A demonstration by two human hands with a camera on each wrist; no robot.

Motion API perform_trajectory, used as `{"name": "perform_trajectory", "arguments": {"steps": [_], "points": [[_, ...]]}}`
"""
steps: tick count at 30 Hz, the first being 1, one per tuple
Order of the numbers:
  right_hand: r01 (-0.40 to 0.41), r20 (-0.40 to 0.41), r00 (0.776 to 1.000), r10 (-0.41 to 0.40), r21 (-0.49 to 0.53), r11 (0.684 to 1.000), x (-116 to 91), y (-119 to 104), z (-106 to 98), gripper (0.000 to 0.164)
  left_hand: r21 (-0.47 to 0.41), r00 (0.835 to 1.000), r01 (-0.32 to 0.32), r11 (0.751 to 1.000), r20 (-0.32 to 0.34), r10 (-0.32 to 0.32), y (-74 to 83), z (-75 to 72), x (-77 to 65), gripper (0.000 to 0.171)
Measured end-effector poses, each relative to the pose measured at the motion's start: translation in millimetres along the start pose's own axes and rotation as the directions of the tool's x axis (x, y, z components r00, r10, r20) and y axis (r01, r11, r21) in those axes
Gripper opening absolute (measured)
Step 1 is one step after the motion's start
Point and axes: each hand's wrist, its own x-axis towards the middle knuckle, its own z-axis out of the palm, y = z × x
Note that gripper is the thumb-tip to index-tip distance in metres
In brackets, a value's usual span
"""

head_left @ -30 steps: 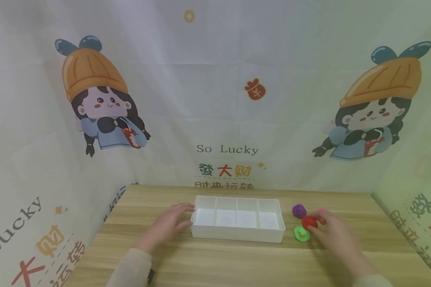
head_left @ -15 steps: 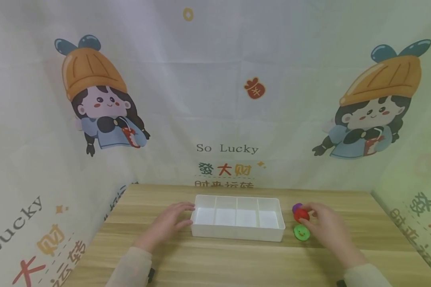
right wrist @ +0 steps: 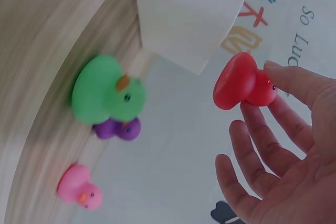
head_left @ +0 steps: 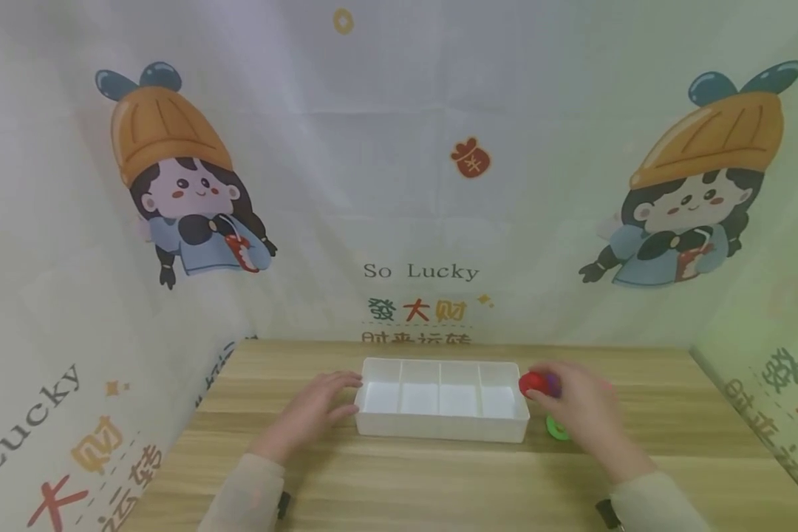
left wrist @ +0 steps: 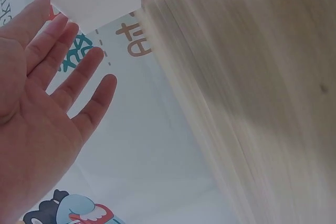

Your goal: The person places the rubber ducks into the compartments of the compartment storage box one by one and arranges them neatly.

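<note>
While the right hand (head_left: 581, 403) pinches a red duck (right wrist: 236, 82), right of centre in the right-wrist view, the left hand (head_left: 306, 415), fingers spread, is at the left end of a white tray (head_left: 442, 427), lower centre in the head view. Right-wrist view, left: green duck (right wrist: 97, 93), purple duck (right wrist: 107, 129), pink duck (right wrist: 76, 183).

Creased pale cloth walls (head_left: 359, 192) with cartoon prints; wood-grain tabletop (head_left: 439, 480); dim light
</note>
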Motion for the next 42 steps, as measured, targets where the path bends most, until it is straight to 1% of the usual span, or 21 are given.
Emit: {"name": "perform_trajectory", "arguments": {"steps": [6, 8, 11, 16, 23, 30, 35, 42], "points": [[-0.020, 0.044, 0.999, 0.018, 0.029, 0.999, 9, -16, 17, 0.035, 0.019, 1.000, -0.015, 1.000, -0.003, 0.015, -0.9, -3.1, 2.9, 0.045], [-0.024, 0.046, 0.999, 0.022, 0.042, 0.999, 10, -21, 22, 0.035, 0.021, 1.000, -0.015, 1.000, 0.001, 0.015, -1.7, -3.1, 3.2, 0.045], [-0.036, 0.045, 0.998, 0.034, 0.056, 0.998, 11, -28, 25, 0.036, 0.019, 1.000, -0.013, 1.000, 0.004, 0.013, -1.6, -2.6, 3.6, 0.045], [-0.045, 0.055, 0.998, 0.042, 0.050, 0.998, 14, -34, 25, 0.036, 0.021, 1.000, -0.012, 1.000, 0.005, 0.012, 0.6, -2.5, 3.7, 0.045], [-0.031, 0.034, 0.999, 0.030, 0.023, 0.999, 12, -42, 31, 0.037, 0.027, 1.000, 0.000, 1.000, 0.005, 0.000, 2.4, -1.6, 2.2, 0.047], [-0.017, 0.018, 1.000, 0.016, 0.051, 0.999, 11, -48, 45, 0.038, 0.015, 1.000, 0.021, 1.000, 0.011, -0.021, 3.3, -1.1, -0.6, 0.048], [-0.022, 0.019, 1.000, 0.021, 0.053, 0.998, 13, -52, 51, 0.038, 0.023, 1.000, 0.010, 1.000, 0.008, -0.010, 0.8, 0.5, -0.4, 0.047], [0.003, 0.014, 1.000, -0.004, 0.063, 0.998, 17, -59, 58, 0.035, 0.040, 1.000, -0.006, 0.999, -0.002, 0.006, -0.1, 1.1, 0.5, 0.047]]}}
